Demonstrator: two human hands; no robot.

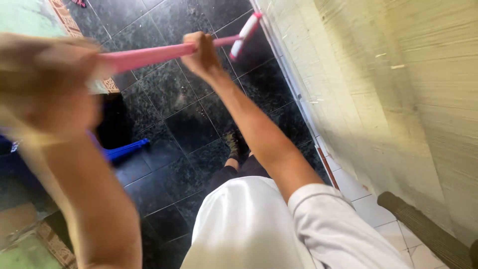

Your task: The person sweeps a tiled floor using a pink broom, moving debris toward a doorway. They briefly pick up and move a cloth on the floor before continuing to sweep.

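Observation:
Both my hands grip a long pink handle [149, 56] that runs across the top of the view. My right hand [201, 54] is closed around it further along, close to the pink and white squeegee head [246, 29] at the far end. My left hand [47, 84] is blurred and very near the camera, wrapped around the near end of the handle. The head sits against the bottom edge of the pale yellowish wall [378, 84], above the dark tiled floor [189, 124].
My white shirt [259, 229] and one foot [235, 147] show below. A blue object [124, 149] lies on the floor at the left. A brown rounded bar [423, 226] sits at the lower right by white tiles. Patterned tile edging runs along the left.

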